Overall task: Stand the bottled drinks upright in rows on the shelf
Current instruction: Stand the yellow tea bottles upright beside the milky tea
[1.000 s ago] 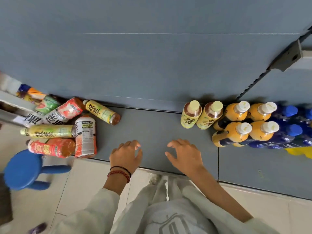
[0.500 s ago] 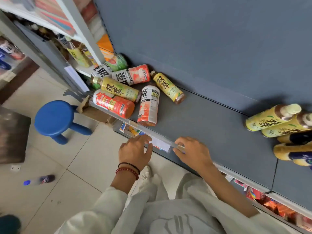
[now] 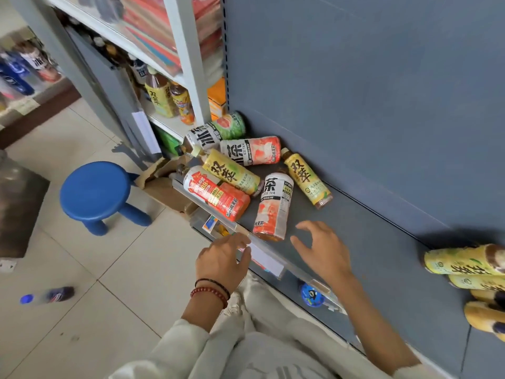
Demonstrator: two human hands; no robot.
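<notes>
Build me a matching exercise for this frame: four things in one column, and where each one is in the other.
Things
1. blue stool
2. pink-and-white tea bottle
3. left hand
4. blue-capped bottle

Places
A. lying alone on the floor
B. at the front rail of the shelf
C. standing on the floor, left of the shelf
D. lying on the shelf, just beyond the fingers of the right hand

Pairs: 1-C, 2-D, 3-B, 4-A
</notes>
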